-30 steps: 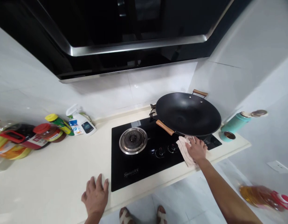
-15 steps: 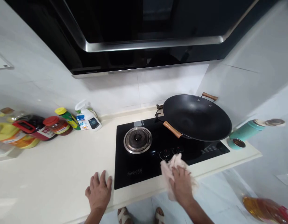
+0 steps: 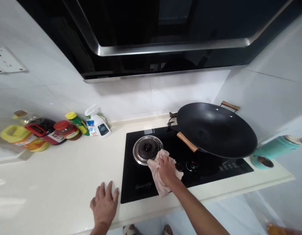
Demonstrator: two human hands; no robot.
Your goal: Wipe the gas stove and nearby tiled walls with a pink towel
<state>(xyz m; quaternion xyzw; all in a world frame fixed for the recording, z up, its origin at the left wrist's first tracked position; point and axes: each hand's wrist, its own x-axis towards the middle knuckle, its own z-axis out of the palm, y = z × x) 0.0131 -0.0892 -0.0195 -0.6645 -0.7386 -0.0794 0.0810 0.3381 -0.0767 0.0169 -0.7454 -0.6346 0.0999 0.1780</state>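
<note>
My right hand (image 3: 167,169) is closed over a pale pink cloth (image 3: 157,178), pressing it onto the black glass cooktop (image 3: 133,176). The cloth lies just in front of the left burner (image 3: 148,149), and one edge reaches the burner's metal ring. Right beside the hand are the control knobs (image 3: 192,165), one of them partly behind the cloth. My left hand (image 3: 104,204) rests flat, fingers spread, on the cream countertop (image 3: 67,182) near the cooktop's front left corner. It holds nothing.
A big black wok (image 3: 214,130) with wooden handles sits over the right burner. Teal containers (image 3: 262,161) stand at the right end. Along the back left are a spray bottle (image 3: 99,124), a red-lidded jar (image 3: 67,130) and several bottles. A range hood (image 3: 165,58) hangs above.
My right hand has moved the cloth left and farther back, from the cooktop's front edge near the knobs to the left burner. My left hand stays on the counter. The view has shifted slightly.
</note>
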